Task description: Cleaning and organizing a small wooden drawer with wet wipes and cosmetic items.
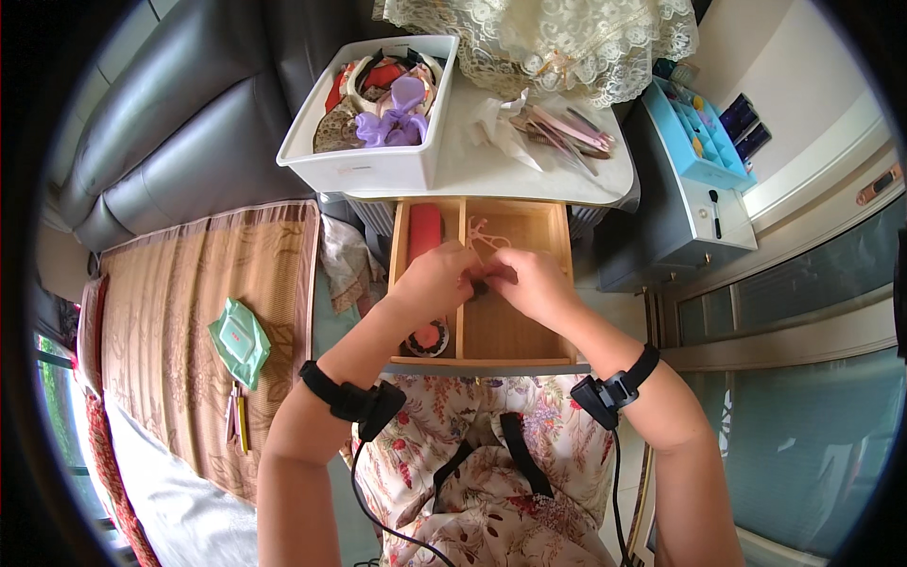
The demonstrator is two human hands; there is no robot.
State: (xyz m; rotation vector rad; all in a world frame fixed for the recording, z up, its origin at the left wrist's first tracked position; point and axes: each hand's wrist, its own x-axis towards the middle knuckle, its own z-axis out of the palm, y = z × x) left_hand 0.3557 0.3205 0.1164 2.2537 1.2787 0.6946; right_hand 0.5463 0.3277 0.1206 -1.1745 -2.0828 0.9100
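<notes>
A flat green packet (240, 340) with a pale label lies on the woven mat (179, 312), left of the drawer; its print is too small to tell.

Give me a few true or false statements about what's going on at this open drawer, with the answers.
1. Both hands meet over the wooden drawer. True: the left hand and the right hand pinch a small dark item between them.
2. The drawer is shut. False: it is pulled open.
3. A red case lies in the drawer's left compartment. True.
4. The white bin is empty. False: it holds hair accessories, among them a purple bow.
5. The green packet lies inside the drawer. False: it lies on the woven mat.
</notes>
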